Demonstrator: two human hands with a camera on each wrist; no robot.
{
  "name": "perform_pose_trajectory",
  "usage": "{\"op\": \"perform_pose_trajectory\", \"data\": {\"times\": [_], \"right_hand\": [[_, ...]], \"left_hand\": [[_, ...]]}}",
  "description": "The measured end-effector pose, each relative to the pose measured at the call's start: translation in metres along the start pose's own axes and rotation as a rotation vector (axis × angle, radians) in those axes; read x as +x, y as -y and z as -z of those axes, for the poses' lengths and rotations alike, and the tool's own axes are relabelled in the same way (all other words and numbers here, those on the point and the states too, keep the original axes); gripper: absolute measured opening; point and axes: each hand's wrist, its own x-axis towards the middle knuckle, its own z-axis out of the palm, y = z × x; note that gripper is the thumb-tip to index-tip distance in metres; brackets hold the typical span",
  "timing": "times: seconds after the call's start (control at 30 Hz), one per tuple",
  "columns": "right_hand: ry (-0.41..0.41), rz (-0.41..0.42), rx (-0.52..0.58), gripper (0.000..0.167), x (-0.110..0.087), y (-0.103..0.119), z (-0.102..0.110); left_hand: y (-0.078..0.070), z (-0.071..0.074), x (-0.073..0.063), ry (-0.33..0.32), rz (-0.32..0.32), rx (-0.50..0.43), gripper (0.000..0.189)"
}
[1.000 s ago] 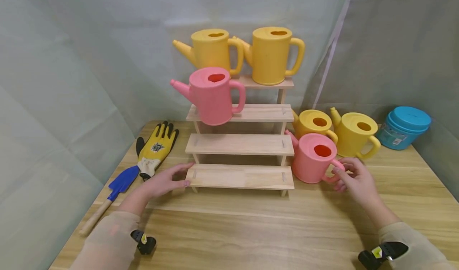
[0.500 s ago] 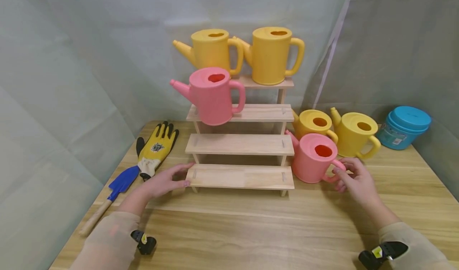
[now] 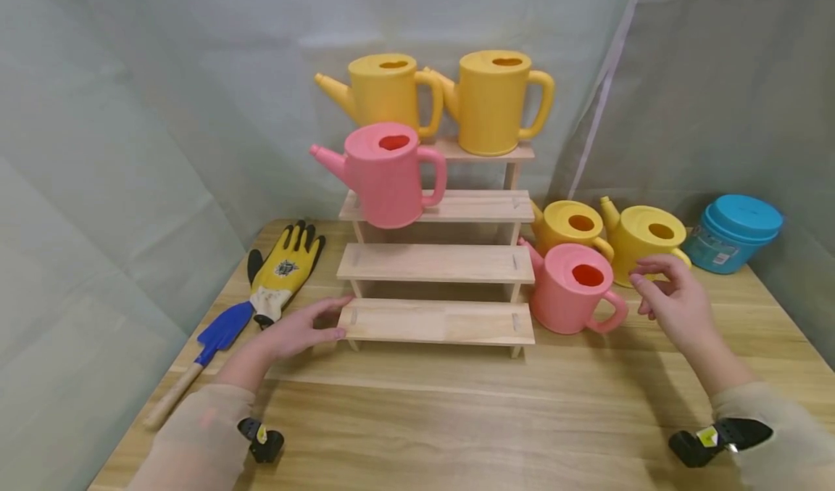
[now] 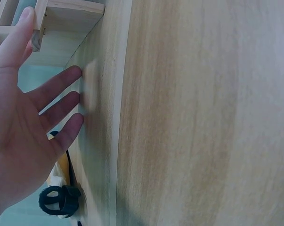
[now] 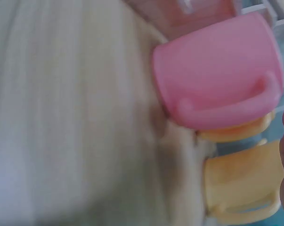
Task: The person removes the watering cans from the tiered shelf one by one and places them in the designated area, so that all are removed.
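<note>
My left hand (image 3: 296, 331) reaches the left end of a stepped wooden stand (image 3: 435, 321). Its thumb touches the lowest step's edge; in the left wrist view, three fingers (image 4: 61, 87) extend loosely above the table. Holding nothing, my right hand (image 3: 678, 299) is raised just right of a pink watering can (image 3: 564, 299), fingers loosely bent, apart from its handle. That can stands upright on the table beside the stand. Another pink watering can (image 3: 388, 179) stands on the stand's second-highest step, at the left. Two yellow watering cans (image 3: 492, 106) occupy the top step.
Behind the lower pink can are a yellow watering can (image 3: 561, 223) and, to its right, another yellow can (image 3: 642, 237). A blue lidded tub (image 3: 733, 233) sits at the back right. At left lie a yellow work glove (image 3: 285, 270) and a blue trowel (image 3: 225, 328).
My right hand has let go of the lower pink watering can's handle and moved up and to the right. The left hand and stand have stayed put.
</note>
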Motion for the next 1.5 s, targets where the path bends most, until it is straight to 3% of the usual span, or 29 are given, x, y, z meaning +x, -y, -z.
{"op": "perform_pose_trajectory", "data": {"times": [0.13,0.37,0.57,0.7,1.07,1.27,1.5], "right_hand": [[0.009,-0.013,-0.034,0.022,0.011,0.018,0.0],[0.1,-0.035,-0.116,0.035,0.032,0.052,-0.014],[0.138,0.05,-0.141,0.035,0.046,0.069,-0.038],[0.152,0.062,-0.138,0.033,0.056,0.077,-0.054],[0.134,0.085,-0.038,0.034,0.079,0.107,-0.087],[0.151,0.096,0.013,0.033,0.085,0.126,-0.102],[0.188,0.099,0.078,0.033,0.088,0.141,-0.111]], "left_hand": [[0.001,0.0,-0.002,-0.002,0.002,-0.001,0.072],[0.001,0.0,-0.002,-0.008,0.003,0.008,0.072],[0.001,-0.002,0.001,-0.015,-0.009,0.018,0.072],[0.001,-0.003,0.002,-0.017,-0.024,0.02,0.072],[0.007,-0.005,0.0,-0.05,-0.05,0.016,0.07],[0.008,-0.004,0.001,-0.067,-0.033,0.013,0.07],[0.016,-0.012,0.003,-0.131,-0.116,-0.021,0.064]]}}
